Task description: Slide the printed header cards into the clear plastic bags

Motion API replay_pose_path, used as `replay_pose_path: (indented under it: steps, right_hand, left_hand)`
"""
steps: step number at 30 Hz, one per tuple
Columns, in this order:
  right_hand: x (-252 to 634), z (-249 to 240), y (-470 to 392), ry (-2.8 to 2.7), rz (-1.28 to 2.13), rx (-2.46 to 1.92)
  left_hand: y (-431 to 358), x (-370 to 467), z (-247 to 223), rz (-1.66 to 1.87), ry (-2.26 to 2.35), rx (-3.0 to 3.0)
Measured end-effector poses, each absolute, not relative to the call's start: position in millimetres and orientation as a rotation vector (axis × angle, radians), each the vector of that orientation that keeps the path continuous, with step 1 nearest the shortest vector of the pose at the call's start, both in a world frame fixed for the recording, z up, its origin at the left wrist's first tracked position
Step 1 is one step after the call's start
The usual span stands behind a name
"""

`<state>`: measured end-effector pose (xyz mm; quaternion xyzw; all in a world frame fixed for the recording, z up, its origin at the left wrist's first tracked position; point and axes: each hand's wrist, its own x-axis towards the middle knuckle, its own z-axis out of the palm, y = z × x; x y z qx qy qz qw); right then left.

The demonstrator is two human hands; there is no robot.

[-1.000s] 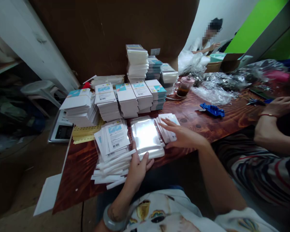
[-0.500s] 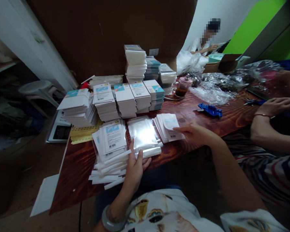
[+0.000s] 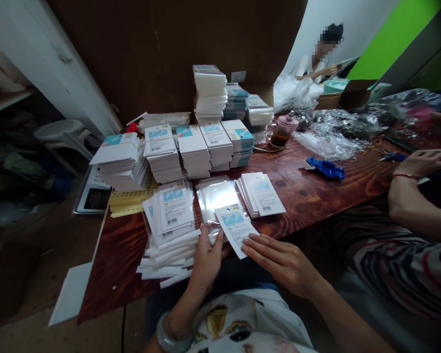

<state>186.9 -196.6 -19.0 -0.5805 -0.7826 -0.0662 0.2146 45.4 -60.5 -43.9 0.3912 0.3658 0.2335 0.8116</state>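
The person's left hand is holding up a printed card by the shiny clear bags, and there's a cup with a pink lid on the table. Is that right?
Not quite: the head view shows the right hand holding the printed card by the shiny clear bags. There's a cup with a pink lid on the table.

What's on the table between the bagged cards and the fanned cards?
In the head view, clear bags lie between the bagged cards and the fanned cards. The right hand holds a single card partly over them.
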Motion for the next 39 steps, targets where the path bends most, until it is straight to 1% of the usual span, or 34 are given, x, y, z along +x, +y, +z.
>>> replay_pose_path:
  steps: [6, 8, 13, 18, 22, 26, 32, 34, 39]
  right_hand:
    - [185, 2, -204, -1.881, -0.112, -1.445]
    - [188, 4, -209, -1.916, -0.113, -1.436]
    - [188, -12, -217, -2.052, -0.232, -1.495]
    - [173, -30, -205, -2.085, -0.270, -1.577]
    - [171, -37, -164, -1.992, -0.133, -1.703]
    - [185, -35, -120, -1.956, 0.130, -1.735]
    - [202, -21, -103, -2.069, 0.394, -1.711]
    - [205, -20, -101, -2.036, 0.410, -1.710]
    - [206, -31, -93, -1.984, 0.290, -1.783]
  left_hand:
    - [-60, 38, -46, 0.520, 0.775, 0.942]
    - [-59, 38, -47, 0.513, 0.779, 0.924]
    - [-59, 43, -48, 0.493, 0.748, 0.827]
    - [-58, 43, -52, 0.521, 0.717, 0.922]
    - [-56, 43, -53, 0.529, 0.698, 0.953]
    - [-57, 44, -49, 0.501, 0.774, 0.842]
    - [-57, 43, -44, 0.488, 0.772, 0.777]
    - [-57, 43, -43, 0.473, 0.776, 0.777]
    - [-56, 43, -40, 0.456, 0.812, 0.800]
